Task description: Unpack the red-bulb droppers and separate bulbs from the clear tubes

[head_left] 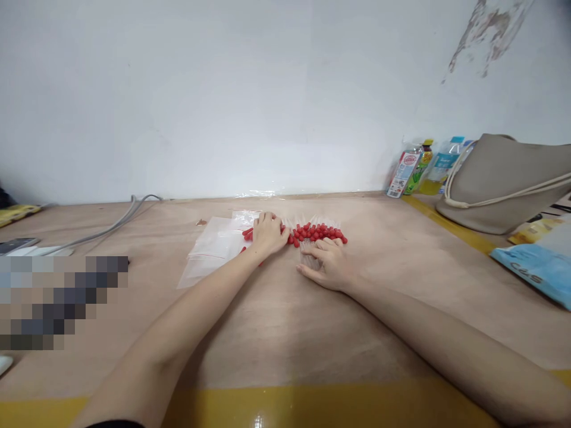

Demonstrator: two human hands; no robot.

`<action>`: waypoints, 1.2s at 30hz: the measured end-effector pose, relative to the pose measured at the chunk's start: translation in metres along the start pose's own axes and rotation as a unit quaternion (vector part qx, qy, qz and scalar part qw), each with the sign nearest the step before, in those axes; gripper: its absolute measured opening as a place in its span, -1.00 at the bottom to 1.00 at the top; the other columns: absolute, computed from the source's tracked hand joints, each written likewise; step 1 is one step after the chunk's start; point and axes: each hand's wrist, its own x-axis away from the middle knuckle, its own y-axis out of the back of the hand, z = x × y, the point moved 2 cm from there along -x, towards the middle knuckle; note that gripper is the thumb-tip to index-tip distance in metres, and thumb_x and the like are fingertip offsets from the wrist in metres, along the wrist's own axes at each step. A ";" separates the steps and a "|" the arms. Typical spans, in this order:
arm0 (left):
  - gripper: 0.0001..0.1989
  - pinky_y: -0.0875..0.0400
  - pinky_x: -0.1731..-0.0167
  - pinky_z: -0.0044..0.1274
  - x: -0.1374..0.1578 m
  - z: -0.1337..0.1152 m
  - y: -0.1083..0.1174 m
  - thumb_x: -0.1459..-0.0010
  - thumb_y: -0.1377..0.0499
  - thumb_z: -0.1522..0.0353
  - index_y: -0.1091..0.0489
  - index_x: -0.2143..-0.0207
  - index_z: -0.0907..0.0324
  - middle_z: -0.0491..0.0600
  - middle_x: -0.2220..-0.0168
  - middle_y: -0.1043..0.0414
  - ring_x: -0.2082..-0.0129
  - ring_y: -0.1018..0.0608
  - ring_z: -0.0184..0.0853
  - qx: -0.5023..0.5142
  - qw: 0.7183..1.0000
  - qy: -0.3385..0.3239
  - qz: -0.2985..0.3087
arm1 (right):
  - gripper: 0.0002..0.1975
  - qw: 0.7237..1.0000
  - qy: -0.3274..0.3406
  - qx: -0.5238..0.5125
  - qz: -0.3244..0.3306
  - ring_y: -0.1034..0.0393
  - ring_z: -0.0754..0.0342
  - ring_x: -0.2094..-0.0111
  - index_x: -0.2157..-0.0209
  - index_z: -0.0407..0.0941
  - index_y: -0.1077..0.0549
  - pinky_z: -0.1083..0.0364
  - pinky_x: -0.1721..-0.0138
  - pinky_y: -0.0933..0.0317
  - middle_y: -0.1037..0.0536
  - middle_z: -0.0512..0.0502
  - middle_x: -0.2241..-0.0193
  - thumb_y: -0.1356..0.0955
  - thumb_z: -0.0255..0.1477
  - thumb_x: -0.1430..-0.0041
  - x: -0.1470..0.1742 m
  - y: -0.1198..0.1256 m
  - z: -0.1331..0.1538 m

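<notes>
A row of red-headed pieces (319,230) with thin clear stems lies on the table, the stems pointing toward the wall. My left hand (270,233) rests over the left end of this row, its fingers curled down. What is under those fingertips is mostly hidden. Closer to me, my right hand (329,264) lies beside a small group of clear, thin, stick-like pieces (307,255). Its thumb and forefinger are apart and stretched toward them, touching or just over them. Left of my left hand are flat clear zip bags (214,244), partly overlapping.
Drink bottles (404,172) and a grey-beige bag (504,178) stand at the back right, with a blue packet (535,273) in front. Grey cables (120,220) and a phone (18,245) lie on the left. A white wall (267,101) bounds the wooden table (276,333).
</notes>
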 end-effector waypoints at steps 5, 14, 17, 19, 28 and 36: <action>-0.80 -0.21 0.18 -0.30 0.026 0.004 0.028 -0.13 -0.02 0.27 -0.30 0.46 0.18 0.07 0.23 -0.30 0.14 -0.29 -0.13 0.030 0.995 0.043 -0.087 | -0.73 0.994 -0.024 -0.019 -0.101 -0.26 0.05 0.33 0.24 -0.13 -0.45 0.03 0.25 -0.05 -0.41 -0.09 0.41 -0.31 -0.29 -0.05 0.001 0.001 -0.004; -0.86 -0.22 0.18 -0.39 0.092 0.015 0.047 -0.17 -0.02 0.30 -0.29 0.34 0.17 -0.02 0.31 -0.34 0.21 -0.34 -0.27 0.171 0.977 -0.125 0.022 | -0.52 0.993 0.088 0.002 -0.082 -0.14 -0.08 -0.07 -0.04 -0.09 -0.27 -0.10 -0.05 0.00 -0.31 -0.19 -0.02 -0.28 -0.22 -0.09 0.004 0.008 0.003; -0.87 -0.23 0.18 -0.40 0.094 0.015 0.044 -0.17 -0.03 0.30 -0.28 0.34 0.18 -0.02 0.30 -0.35 0.22 -0.35 -0.29 0.188 0.973 -0.131 0.031 | -0.75 0.992 0.122 0.011 -0.043 -0.16 -0.02 -0.07 0.14 -0.01 -0.42 -0.13 -0.10 0.11 -0.41 -0.08 0.05 -0.26 -0.30 -0.14 0.004 0.004 0.005; -0.87 -0.23 0.17 -0.40 0.094 0.014 0.044 -0.17 -0.03 0.30 -0.28 0.34 0.17 -0.02 0.29 -0.37 0.21 -0.36 -0.29 0.186 0.972 -0.141 0.037 | -0.81 0.991 0.126 0.007 -0.038 -0.21 0.01 -0.04 0.26 -0.01 -0.47 -0.13 -0.11 0.13 -0.47 -0.04 0.13 -0.25 -0.34 -0.16 0.004 0.002 0.005; -0.70 -0.05 -0.11 -0.28 0.090 0.001 0.041 -0.15 -0.06 0.25 -0.31 0.09 0.14 0.00 -0.05 -0.28 -0.14 -0.19 -0.22 0.145 0.963 -0.221 0.052 | -0.85 0.987 0.151 -0.016 -0.047 -0.31 0.06 0.10 0.38 -0.08 -0.46 -0.10 -0.11 0.13 -0.54 0.00 0.29 -0.26 -0.40 -0.15 0.005 0.000 0.013; -0.81 -0.04 -0.13 -0.32 0.090 -0.003 0.036 -0.20 0.00 0.34 -0.37 0.22 0.16 -0.06 0.06 -0.40 -0.11 -0.26 -0.30 0.136 0.954 -0.267 0.029 | -0.84 0.985 0.163 -0.040 -0.034 -0.34 0.08 0.13 0.25 -0.08 -0.44 -0.11 -0.10 0.09 -0.55 -0.01 0.28 -0.27 -0.39 -0.15 0.005 -0.003 0.018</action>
